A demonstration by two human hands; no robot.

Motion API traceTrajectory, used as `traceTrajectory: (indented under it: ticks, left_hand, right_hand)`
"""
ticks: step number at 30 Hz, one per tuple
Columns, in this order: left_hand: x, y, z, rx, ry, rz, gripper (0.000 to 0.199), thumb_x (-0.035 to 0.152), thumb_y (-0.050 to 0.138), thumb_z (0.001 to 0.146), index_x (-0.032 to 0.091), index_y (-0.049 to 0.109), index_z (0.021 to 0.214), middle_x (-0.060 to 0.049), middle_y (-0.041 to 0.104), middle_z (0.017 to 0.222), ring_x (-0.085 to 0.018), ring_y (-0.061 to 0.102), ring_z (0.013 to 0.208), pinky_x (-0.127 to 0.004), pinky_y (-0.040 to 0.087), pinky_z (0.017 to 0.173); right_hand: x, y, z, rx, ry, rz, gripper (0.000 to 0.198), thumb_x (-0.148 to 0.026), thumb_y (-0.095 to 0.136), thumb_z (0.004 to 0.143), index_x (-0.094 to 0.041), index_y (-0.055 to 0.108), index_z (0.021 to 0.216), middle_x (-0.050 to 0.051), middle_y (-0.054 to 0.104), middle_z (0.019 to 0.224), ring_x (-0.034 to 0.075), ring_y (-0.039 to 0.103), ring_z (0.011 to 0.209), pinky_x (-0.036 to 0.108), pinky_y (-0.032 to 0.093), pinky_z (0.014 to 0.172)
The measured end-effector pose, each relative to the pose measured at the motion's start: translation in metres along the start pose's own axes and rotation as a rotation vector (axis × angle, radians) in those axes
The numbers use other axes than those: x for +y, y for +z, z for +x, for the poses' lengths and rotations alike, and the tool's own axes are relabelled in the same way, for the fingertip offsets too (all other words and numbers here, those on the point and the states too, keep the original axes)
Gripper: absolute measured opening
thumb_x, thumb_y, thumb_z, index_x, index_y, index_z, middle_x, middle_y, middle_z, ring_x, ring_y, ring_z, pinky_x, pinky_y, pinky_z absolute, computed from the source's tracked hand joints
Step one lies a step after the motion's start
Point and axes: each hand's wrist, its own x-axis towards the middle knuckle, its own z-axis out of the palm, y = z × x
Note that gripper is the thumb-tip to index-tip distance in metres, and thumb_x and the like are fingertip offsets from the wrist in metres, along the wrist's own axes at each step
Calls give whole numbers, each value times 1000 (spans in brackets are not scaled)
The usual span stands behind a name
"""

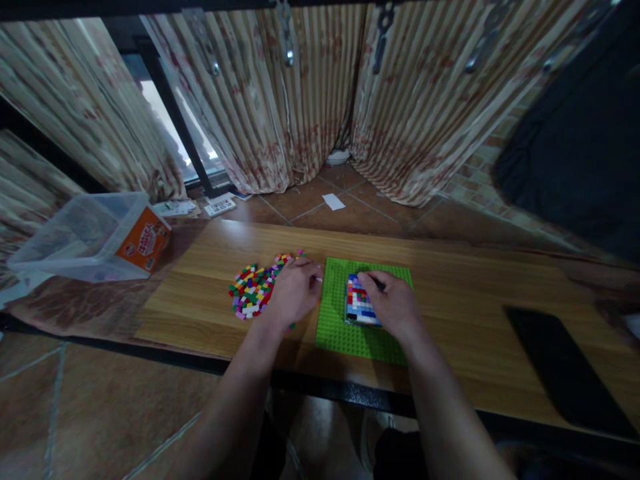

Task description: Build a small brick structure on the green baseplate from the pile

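Observation:
A block of small toy bricks (359, 303) in red, white, blue and other colours stands on a green studded baseplate (335, 333). My right hand (395, 303) reaches over its right side, thumb and fingers closed at the block's far edge; whatever they pinch is hidden. Left of the baseplate, my left hand (296, 287) hovers by a pile of loose toy bricks (255, 287), covering part of it. Its fingers are curled together, with a small pale spot at the fingertips too tiny to name.
On the wooden table (195, 313), a dark flat slab (565, 367) lies at the right. A clear plastic bin (95, 233) with an orange label stands at the left. Patterned curtains (300, 100) hang behind, and papers (333, 201) lie on the tiled floor.

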Motion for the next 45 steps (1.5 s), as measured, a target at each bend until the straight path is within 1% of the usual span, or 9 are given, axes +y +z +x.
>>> traceTrajectory:
  ticks: [3,6,10,16,21,30,36,41,45]
  left_hand:
    - [6,4,1,61,-54,-181,14,12,56,80,18,69,81,-3,67,80,-16,61,77,-29,50,76]
    - [15,11,1,52,-98,-389,13,13,56,82,17,69,83,-1,67,77,-13,59,66,-24,48,65]
    - [26,21,0,48,-114,-509,13,12,57,82,17,69,81,-1,70,81,-12,62,70,-23,49,68]
    - [32,27,1,79,-119,-495,13,13,59,84,18,71,85,-2,72,83,-14,66,76,-25,51,73]
    - [34,31,3,74,-104,-473,14,15,60,84,20,72,86,-1,73,83,-15,67,79,-25,52,74]
    - [34,36,5,111,-99,-442,13,12,61,82,20,69,87,-2,73,85,-16,68,81,-25,53,74]
    - [36,36,4,128,-101,-442,16,9,59,80,19,68,89,-2,73,84,-15,69,80,-25,54,74]
    - [38,36,3,136,-106,-446,19,7,58,81,19,69,91,-2,72,83,-15,68,78,-25,54,74]
    - [37,38,3,151,-113,-454,21,7,58,80,19,70,91,-1,72,82,-14,68,77,-25,54,72]
  right_hand:
    - [0,0,0,-3,-4,10,39,-51,50,87,-20,74,90,7,74,85,22,66,78,33,46,70]
    - [1,1,-1,-6,-22,22,40,-51,49,88,-19,74,90,8,74,85,22,66,77,32,46,69]
    - [0,1,-1,8,-41,8,41,-51,49,88,-19,74,89,8,74,85,22,66,77,32,45,70]
    - [0,1,-1,5,-40,6,42,-51,48,89,-18,74,90,9,74,86,22,65,77,33,45,71]
    - [1,1,-1,13,-66,-7,40,-49,48,89,-19,74,89,9,74,88,22,66,80,33,46,73]
    - [-2,0,-2,-8,-52,-1,40,-52,52,87,-19,75,91,9,74,87,22,66,78,32,47,71]
    - [-2,2,0,-15,1,-47,38,-49,56,83,-19,75,97,10,74,86,23,67,78,35,48,72]
    - [-4,4,-1,7,-34,-83,37,-47,53,84,-19,75,95,11,74,92,24,67,82,37,48,75]
    - [-3,6,-1,22,-26,-94,38,-49,53,84,-20,75,94,10,74,89,24,67,80,37,48,74]
